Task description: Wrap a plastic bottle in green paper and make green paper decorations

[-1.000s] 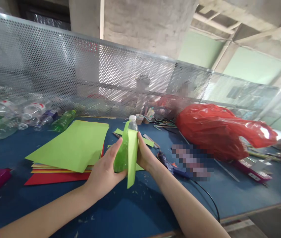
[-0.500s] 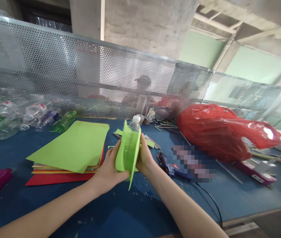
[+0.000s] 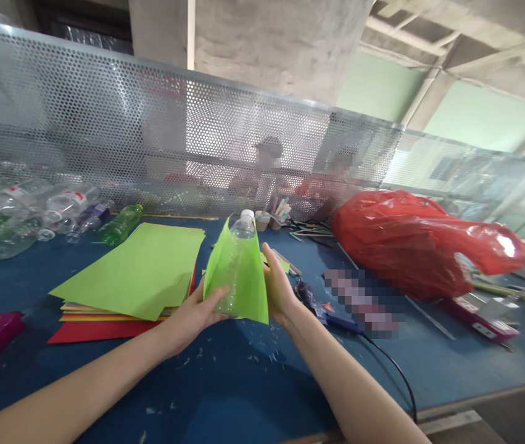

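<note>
Green sheet [image 3: 255, 287] has swung wider since half a second ago: its near edge now stands further right, and more of the bottle [image 3: 235, 262] faces the viewer. Bottle is clear, white-capped, tilted slightly, held between the two hands with the sheet curving behind it and around its sides.

Left hand [image 3: 203, 309]: gripping bottle and sheet low on the left side, thumb laid across the lower front. Right hand [image 3: 281, 288]: thumb raised, palm side toward the sheet's right flank; fingers hidden behind, so cannot tell whether it grips.

Surroundings, by hand. Just beyond and left of the left hand: stack of coloured paper [image 3: 137, 268], green uppermost. Further out that way, clear bottles [image 3: 16, 231] lying down. Just right of the right hand: blue tool [image 3: 342, 320] with black cord. Farther right and beyond: red plastic bag [image 3: 396, 243].
</note>
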### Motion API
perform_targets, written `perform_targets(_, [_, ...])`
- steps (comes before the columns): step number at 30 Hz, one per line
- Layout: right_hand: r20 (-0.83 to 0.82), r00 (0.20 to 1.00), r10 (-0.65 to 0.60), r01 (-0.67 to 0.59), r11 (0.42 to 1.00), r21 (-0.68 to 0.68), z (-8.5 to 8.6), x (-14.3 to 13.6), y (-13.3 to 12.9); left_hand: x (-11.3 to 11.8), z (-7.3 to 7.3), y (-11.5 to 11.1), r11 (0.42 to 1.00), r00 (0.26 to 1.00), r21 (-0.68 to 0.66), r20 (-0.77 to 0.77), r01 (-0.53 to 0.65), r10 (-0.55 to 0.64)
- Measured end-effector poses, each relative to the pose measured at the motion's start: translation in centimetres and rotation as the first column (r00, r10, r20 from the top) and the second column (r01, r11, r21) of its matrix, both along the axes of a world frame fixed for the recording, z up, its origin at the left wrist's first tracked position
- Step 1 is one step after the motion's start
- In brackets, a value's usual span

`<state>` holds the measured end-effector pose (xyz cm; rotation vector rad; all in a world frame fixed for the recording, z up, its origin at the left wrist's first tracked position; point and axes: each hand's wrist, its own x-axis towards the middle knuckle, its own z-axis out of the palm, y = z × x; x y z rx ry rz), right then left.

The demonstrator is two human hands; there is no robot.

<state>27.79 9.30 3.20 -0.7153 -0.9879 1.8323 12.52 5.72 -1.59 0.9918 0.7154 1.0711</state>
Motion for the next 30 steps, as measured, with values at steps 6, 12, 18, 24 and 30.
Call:
perform_targets(6, [0.074, 0.997, 0.021, -0.028, 0.995, 0.097, -0.8, -0.3, 0.3, -0.3, 0.6, 0.2, 0.997, 0.989, -0.071, 0.15, 0.001, 0.009])
perform_targets(12, [0.123, 0.974, -0.188, 0.181, 0.981, 0.063, -3.0, -1.4, 1.0, -0.3, -0.1, -0.2, 0.995, 0.997, 0.058, 0.016, 0.079, -0.08])
perform_targets(18, [0.141, 0.966, -0.219, 0.208, 0.974, 0.09, -2.7, -1.5, 0.6, -0.7, -0.8, -0.1, 0.98, 0.972, 0.196, -0.237, 0.044, 0.003])
perform_targets(24, [0.173, 0.972, -0.159, 0.136, 0.981, 0.139, -1.8, -1.0, 0.3, -1.5, -0.8, 0.2, 0.898, 0.864, 0.431, -0.48, 0.084, 0.149])
perform_targets(30, [0.139, 0.976, -0.17, 0.15, 0.978, 0.148, -1.7, -1.2, 0.0, -1.5, -0.7, -0.2, 0.838, 0.821, 0.524, -0.54, 0.155, 0.186])
